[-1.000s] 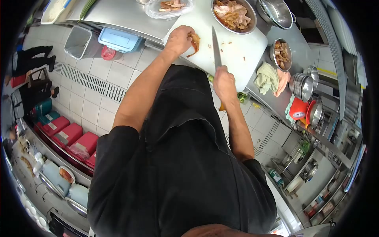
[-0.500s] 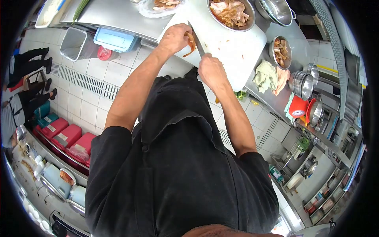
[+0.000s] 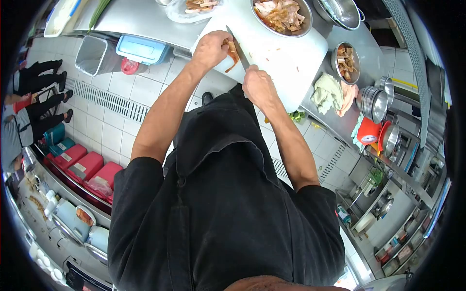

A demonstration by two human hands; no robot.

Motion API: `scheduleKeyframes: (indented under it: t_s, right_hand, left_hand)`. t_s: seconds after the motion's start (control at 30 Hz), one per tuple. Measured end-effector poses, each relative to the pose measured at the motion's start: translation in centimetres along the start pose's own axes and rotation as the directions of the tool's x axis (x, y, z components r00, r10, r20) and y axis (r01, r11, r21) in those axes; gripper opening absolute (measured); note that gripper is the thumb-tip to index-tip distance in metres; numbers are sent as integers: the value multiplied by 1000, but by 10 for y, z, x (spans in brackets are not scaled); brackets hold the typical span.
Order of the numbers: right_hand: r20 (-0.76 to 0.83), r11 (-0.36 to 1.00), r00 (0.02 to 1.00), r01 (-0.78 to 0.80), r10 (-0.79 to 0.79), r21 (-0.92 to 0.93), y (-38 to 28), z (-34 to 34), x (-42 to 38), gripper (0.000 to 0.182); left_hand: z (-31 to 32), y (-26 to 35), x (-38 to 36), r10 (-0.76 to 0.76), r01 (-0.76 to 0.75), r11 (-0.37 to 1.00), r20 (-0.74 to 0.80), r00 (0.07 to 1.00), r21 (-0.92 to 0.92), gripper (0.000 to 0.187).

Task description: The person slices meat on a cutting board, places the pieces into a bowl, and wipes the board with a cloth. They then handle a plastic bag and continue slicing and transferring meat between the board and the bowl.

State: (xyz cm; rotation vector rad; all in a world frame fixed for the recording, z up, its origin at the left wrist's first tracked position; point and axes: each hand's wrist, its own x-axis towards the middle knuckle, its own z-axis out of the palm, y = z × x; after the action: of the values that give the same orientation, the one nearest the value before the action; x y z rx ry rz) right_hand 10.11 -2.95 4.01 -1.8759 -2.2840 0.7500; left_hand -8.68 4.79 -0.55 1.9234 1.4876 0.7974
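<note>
Over on the left, the person's left hand [image 3: 210, 49] has its fingers bent closed over a brown meat strip [image 3: 231, 54] at the near edge of the white cutting board [image 3: 276, 65]. Just beside the strip slants a knife [image 3: 240, 51], its handle wrapped tightly by the right hand's [image 3: 259, 87] fingers. Further right, a steel bowl [image 3: 305, 31] holds cut meat.

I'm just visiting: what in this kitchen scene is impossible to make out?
Handle of the knife: head view, mostly covered by the right hand.
Upper end of the meat: head view, hidden in the left hand.
Far side of the plastic bag: head view, cut off by the top edge.
Reading on the red scale: head view, too small.
</note>
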Motion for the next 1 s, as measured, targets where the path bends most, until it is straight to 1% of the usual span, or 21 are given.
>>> scheduleKeyframes:
  t_s: [0.1,0.2,0.3,0.4,0.5,0.6,0.7,0.73,0.8,0.83,0.87,0.97,1.0]
  right_hand:
    - [7,998,998,-59,59,38,-5,-20,-10,14]
    - [101,999,994,-47,49,-23,-8,-31,-22,15]
    - [123,999,992,-26,29,-23,-6,-31,-25,16]
    - [127,999,991,41,-40,-7,-8,-25,-9,16]
    - [76,997,994,77,-76,-17,-8,-12,12,15]
    - [97,992,990,110,-105,-53,-7,-28,-10,14]
    - [142,996,988,-41,52,-80,5,-8,-47,14]
    - [115,997,993,0,8,-75,8,-3,-49,15]
    - [71,999,997,-28,27,17,14,-2,-35,18]
    - [49,997,998,-49,46,66,14,-5,-33,20]
    - [77,991,994,-85,77,107,15,-14,-31,29]
    - [21,959,979,-204,204,199,18,-27,-43,33]
    - [-21,955,983,-174,184,238,28,-25,-51,35]
  left_hand:
    - [2,0,-1,-5,8,999,-66,998,44,22]
    - [2,-3,0,36,-35,997,-12,999,72,20]
    - [3,-5,-1,20,-20,999,-10,1000,39,19]
    - [2,-5,-2,31,-30,998,-18,999,47,19]
    - [0,-2,-2,0,-1,997,7,1000,75,19]
    - [0,-1,-2,-6,6,1000,-21,1000,12,15]
    - [1,-2,-3,-16,16,1000,-18,1000,19,14]
    - [2,-2,-4,-18,18,1000,-9,1000,15,15]
    - [-3,-2,-2,-11,11,1000,6,1000,20,16]
    - [-5,-1,-3,-28,27,999,48,998,18,16]
    - [-8,-1,0,-41,40,999,84,996,16,16]
    - [-18,6,5,-113,104,993,173,978,61,21]
    - [-20,10,7,-140,125,989,203,969,85,23]
